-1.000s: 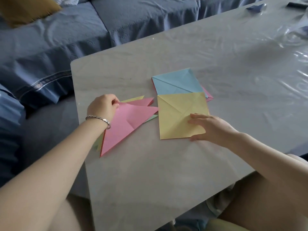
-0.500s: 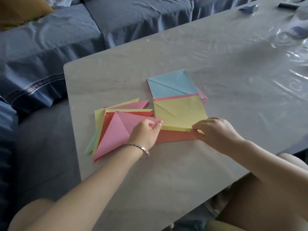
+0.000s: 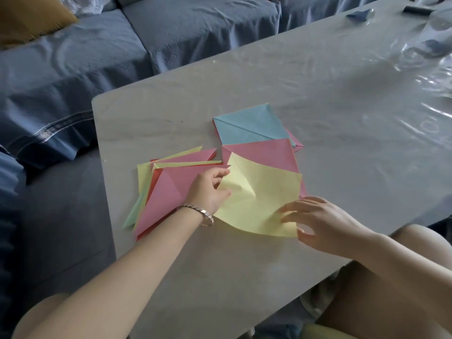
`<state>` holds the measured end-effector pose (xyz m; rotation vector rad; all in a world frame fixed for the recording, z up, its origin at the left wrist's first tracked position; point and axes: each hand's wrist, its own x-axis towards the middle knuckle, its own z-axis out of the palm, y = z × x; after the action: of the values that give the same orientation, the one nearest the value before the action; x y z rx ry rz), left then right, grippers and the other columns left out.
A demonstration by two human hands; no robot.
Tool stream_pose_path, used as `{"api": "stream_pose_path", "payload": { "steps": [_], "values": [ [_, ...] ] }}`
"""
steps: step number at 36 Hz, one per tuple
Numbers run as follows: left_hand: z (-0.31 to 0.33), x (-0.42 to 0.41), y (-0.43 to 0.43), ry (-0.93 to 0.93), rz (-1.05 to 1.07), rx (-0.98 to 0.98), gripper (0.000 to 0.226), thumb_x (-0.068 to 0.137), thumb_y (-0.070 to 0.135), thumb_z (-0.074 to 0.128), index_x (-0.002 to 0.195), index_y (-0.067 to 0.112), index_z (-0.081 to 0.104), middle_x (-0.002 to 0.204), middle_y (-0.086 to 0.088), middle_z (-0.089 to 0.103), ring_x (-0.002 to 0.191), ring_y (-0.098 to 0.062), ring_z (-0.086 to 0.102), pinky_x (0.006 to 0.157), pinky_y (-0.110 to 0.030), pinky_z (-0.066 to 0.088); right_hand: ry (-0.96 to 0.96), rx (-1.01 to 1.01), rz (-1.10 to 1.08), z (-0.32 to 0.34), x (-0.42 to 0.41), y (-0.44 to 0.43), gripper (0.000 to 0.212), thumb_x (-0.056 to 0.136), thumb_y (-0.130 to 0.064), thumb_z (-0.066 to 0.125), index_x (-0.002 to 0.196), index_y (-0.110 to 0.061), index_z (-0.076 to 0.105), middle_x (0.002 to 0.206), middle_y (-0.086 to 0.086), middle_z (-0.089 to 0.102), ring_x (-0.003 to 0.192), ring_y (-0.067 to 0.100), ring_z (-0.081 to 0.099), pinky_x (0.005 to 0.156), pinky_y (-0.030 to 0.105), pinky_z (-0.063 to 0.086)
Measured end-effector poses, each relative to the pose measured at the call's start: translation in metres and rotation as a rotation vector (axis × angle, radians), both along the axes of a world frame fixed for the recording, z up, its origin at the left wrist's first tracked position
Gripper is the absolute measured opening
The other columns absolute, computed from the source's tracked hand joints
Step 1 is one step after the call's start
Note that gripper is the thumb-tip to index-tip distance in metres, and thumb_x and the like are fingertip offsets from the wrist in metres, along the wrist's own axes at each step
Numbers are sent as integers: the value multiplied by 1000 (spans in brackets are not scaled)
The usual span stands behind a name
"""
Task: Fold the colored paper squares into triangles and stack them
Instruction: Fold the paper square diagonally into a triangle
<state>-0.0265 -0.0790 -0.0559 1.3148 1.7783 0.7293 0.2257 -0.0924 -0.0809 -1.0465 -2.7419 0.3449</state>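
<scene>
A yellow paper square (image 3: 264, 192) is lifted and bowed over the table, held on two sides. My left hand (image 3: 210, 189), with a bracelet on the wrist, pinches its left edge. My right hand (image 3: 315, 218) grips its near right corner. Under it lies a pink square (image 3: 264, 152), and behind that a light blue creased square (image 3: 252, 128) on more sheets. To the left sits a fanned stack of folded triangles (image 3: 166, 189), pink on top with yellow, red and green edges showing.
The pale grey table (image 3: 342, 106) is covered with shiny clear film. Its left edge and rounded corner are close to the triangle stack. A blue sofa (image 3: 122, 45) stands behind. Small dark items (image 3: 415, 8) lie at the far right end. My knees show below the table's front edge.
The yellow square has come up off the pile and toward me, uncovering the pink sheet. My left hand moved from the triangle stack to the yellow sheet's left edge.
</scene>
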Motion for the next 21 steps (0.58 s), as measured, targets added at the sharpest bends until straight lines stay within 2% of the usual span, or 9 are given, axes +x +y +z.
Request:
{"api": "stream_pose_path", "payload": {
  "steps": [3, 4, 7, 10, 14, 16, 18, 21],
  "values": [
    [-3, -6, -1, 83, -32, 2, 44, 81, 0, 60, 122, 17, 56, 127, 2, 56, 119, -13, 50, 86, -15, 38, 55, 19, 57, 2, 5, 3, 6, 79, -26, 72, 84, -27, 73, 104, -10, 68, 94, 10, 65, 86, 31, 53],
    [-3, -6, -1, 91, -44, -4, 44, 82, -1, 58, 122, 16, 56, 128, 2, 55, 120, -12, 49, 88, -14, 35, 77, 6, 67, 3, 4, 2, 6, 83, -28, 67, 84, -26, 73, 103, -10, 69, 95, 10, 64, 88, 28, 50],
    [-3, -5, -1, 96, -68, -34, 41, 83, -4, 51, 119, 14, 59, 125, 2, 58, 114, -9, 52, 88, -12, 36, 137, -44, 48, 6, -1, 1, 17, 84, -37, 58, 85, -27, 71, 107, -14, 67, 100, 6, 61, 92, 23, 45],
    [-1, 0, -1, 77, -107, -53, 39, 85, -5, 47, 117, 13, 61, 126, 2, 57, 105, -4, 52, 82, -8, 36, 107, -51, 44, 4, -6, -1, 26, 78, -45, 57, 95, -29, 68, 115, -14, 63, 105, 6, 57, 93, 26, 47],
    [1, 9, -2, 57, -185, -53, 38, 87, 1, 52, 124, 9, 55, 140, -1, 42, 125, -7, 43, 93, -6, 24, 50, -147, 43, -2, -9, -4, 69, 69, -67, 55, 127, -31, 50, 133, -10, 50, 122, 5, 39, 101, 26, 30],
    [3, 11, -3, 20, -192, -67, 42, 87, 6, 57, 128, 11, 52, 142, 1, 41, 128, -7, 39, 97, -8, 22, 48, -187, 35, -3, -10, -8, 80, 66, -73, 54, 135, -35, 36, 141, -11, 41, 127, 3, 32, 104, 26, 23],
    [4, 13, -3, -33, -161, -73, 43, 86, 10, 60, 128, 15, 52, 140, 4, 43, 128, -5, 38, 101, -13, 24, 52, -153, 38, -3, -12, -10, 78, 70, -70, 53, 136, -34, 32, 142, -10, 38, 127, 3, 32, 104, 25, 24],
    [10, 16, -2, -143, -87, -55, 46, 84, 7, 62, 128, 14, 52, 136, 2, 49, 125, -3, 40, 105, -20, 29, 138, -65, 10, -3, -12, -10, 60, 79, -51, 53, 132, -29, 39, 136, -6, 48, 122, 9, 44, 102, 29, 37]
  ]
}}
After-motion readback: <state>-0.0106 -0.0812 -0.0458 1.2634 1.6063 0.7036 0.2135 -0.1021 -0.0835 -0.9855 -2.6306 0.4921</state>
